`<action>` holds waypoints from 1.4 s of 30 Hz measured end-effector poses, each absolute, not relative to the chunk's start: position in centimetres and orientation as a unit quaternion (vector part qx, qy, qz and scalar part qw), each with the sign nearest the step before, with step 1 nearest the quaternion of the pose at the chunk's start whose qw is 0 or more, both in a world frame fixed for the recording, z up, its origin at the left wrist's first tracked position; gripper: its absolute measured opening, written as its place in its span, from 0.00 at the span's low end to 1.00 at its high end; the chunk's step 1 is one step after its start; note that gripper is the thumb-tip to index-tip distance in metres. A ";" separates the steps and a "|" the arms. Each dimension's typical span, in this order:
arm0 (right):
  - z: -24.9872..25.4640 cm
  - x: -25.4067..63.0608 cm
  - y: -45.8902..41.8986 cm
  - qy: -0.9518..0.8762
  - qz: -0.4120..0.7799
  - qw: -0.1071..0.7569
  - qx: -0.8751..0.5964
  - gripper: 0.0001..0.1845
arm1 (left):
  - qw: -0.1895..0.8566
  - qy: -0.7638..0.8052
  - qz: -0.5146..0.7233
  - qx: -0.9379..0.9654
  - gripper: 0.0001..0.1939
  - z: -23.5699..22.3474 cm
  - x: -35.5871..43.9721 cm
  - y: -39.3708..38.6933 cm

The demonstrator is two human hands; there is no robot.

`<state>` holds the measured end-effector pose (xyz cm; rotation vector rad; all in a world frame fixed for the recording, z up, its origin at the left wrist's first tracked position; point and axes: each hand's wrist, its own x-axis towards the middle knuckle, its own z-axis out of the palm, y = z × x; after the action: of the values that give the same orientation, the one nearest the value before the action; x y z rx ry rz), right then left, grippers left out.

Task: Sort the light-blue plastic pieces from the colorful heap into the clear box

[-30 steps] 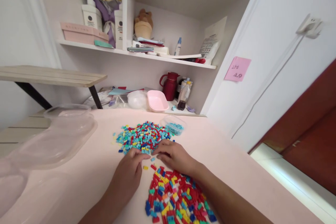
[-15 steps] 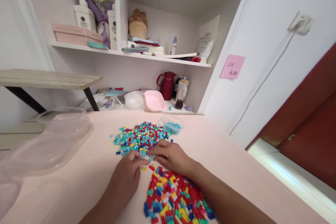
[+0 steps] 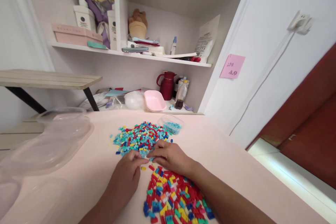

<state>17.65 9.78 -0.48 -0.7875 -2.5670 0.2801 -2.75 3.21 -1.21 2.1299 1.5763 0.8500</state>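
At the near edge of a pile of small toy bricks, mostly light blue with red, yellow and dark blue, both hands work close together. My right hand is closed, with a light blue brick showing at its thumb and fingertips. Its tips almost meet those of my left hand, whose fingers are curled; what they hold, if anything, is hidden. Nearer to me, partly under my right forearm, spreads a second pile of mixed bricks. A clear tub of light blue bricks stands behind the first pile.
Clear plastic trays lie along the left of the pink tabletop. Behind the table are a pink basin, a dark red jug and a bottle of dark liquid. A wooden stand rises at the left.
Both hands stay at the near edge of the far pile. The fingertips have shifted only very slightly to the left.
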 end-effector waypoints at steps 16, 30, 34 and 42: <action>1.7 23.2 13.6 -0.671 0.128 0.564 -0.463 0.23 | 0.162 0.548 0.321 0.756 0.20 -2.0 -2.8 3.4; 1.9 22.4 12.5 -0.662 0.307 0.522 -0.441 0.15 | 0.174 0.551 0.316 0.752 0.19 -1.5 -2.8 3.4; 2.0 20.3 10.8 -0.778 0.323 0.370 -0.392 0.15 | 0.160 0.542 0.321 0.760 0.20 -1.8 -2.9 3.4; 0.4 18.4 9.9 -0.916 0.145 0.230 -0.295 0.15 | 0.160 0.548 0.309 0.761 0.20 -1.6 -2.8 3.3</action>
<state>18.38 9.95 0.39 -0.8122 -2.5197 0.3983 -2.84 3.26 -1.58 2.1726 1.5661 0.8820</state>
